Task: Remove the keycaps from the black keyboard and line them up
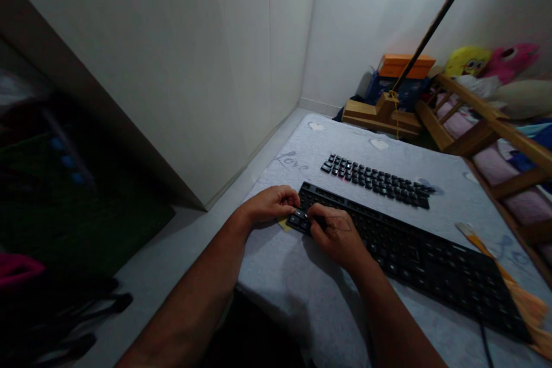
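Note:
A black keyboard (pixel 414 250) lies slantwise on the cloth-covered table (pixel 276 273). At its left end, my left hand (pixel 273 204) rests with curled fingers at the corner keys. Just right of it, my right hand (pixel 334 233) is closed over the same end, its fingertips pressed down among the keys. Anything between the fingers of either hand is too small to make out. Behind the keyboard, loose black keycaps (pixel 377 180) are laid out in rows. A bit of yellow material (pixel 283 224) shows under the keyboard's left corner.
A brush (pixel 474 237) and an orange cloth (pixel 528 305) lie by the keyboard's right end, where a cable (pixel 485 340) runs off. Beyond the table stand a wooden stand (pixel 379 112) with a slanted pole and a wooden bed rail (pixel 487 121). A tall cabinet (pixel 172 57) rises at left.

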A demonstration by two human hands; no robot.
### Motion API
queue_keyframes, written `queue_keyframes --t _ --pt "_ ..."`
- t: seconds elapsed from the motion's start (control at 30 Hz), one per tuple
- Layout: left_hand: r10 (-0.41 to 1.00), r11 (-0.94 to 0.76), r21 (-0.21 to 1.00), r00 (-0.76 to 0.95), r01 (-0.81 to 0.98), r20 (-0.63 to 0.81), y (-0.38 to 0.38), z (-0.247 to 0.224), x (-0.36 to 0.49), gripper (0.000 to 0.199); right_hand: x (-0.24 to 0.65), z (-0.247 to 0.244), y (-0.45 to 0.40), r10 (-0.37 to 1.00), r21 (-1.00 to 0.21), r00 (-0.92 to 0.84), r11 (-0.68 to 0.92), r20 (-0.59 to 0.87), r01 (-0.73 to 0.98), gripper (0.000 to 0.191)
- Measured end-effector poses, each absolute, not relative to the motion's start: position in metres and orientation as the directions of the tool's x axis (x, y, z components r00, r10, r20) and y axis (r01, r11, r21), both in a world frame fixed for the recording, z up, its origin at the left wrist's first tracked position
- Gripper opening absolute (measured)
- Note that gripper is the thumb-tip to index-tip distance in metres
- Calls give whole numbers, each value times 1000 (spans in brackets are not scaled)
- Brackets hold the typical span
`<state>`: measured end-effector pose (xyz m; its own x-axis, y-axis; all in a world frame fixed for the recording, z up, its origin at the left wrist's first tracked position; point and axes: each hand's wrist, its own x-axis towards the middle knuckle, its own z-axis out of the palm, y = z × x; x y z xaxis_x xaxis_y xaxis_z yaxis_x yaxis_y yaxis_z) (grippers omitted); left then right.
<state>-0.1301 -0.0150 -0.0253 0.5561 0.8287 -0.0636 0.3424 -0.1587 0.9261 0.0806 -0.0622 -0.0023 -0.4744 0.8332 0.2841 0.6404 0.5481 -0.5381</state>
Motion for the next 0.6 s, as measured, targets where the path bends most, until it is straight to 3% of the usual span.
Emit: queue_keyframes --t 0.2,0.6 --pt "814 -151 934 577 324 -69 -15 -23 -133 18 82 -7 -62 831 -569 -472 549 294 612 21" --pt "823 -172 911 563 375 -76 -14 -21 -137 19 80 1 -58 907 -681 -381 395 181 616 12"
